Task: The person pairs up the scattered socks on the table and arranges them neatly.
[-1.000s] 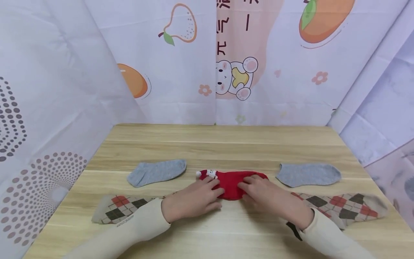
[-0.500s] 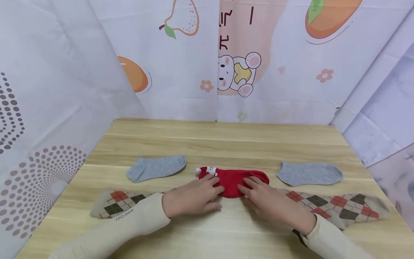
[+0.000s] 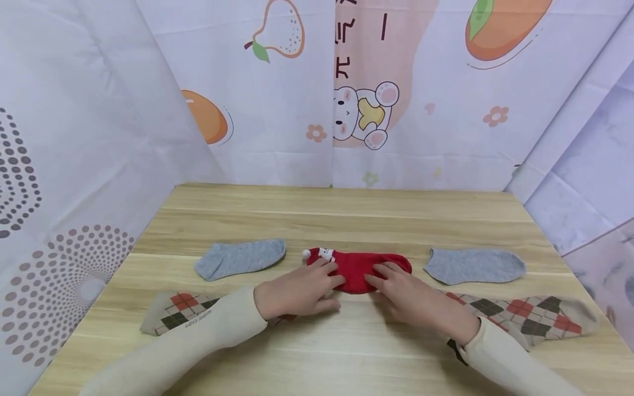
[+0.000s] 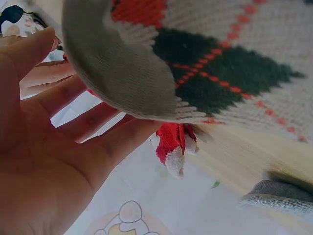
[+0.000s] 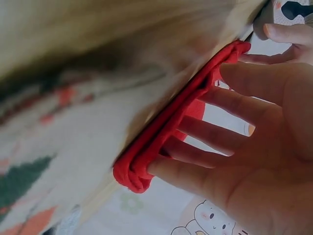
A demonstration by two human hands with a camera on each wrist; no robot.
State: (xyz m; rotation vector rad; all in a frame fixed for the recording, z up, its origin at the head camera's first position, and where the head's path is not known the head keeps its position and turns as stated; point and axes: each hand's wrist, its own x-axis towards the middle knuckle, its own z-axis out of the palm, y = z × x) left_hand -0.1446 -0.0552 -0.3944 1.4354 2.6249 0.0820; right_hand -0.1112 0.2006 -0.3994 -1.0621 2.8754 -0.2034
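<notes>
1. Red sock lies crosswise on the worktop, midway between its left and right edges, white-trimmed end to the left.
2. Left hand rests on the sock's left half, right hand on its right half; the fingers of both are extended and somewhat spread, tips touching the fabric.
3. Toward the worktop's left edge lies the left grey sock; toward its right edge, the right grey sock.
4. Nearer the front edge, the left argyle sock runs under the left forearm, and the right argyle sock reaches from near the right hand toward the right edge.
5. Only the left wrist view shows the left argyle sock's plain part up close, hiding some fingertips.
6. Right wrist view reveals the red sock's layered, folded side, which from the head looks smooth and flat.
7. Compared with half a second ago, the red sock and both hands have shifted slightly toward the worktop's far edge; the grey socks stay put.
</notes>
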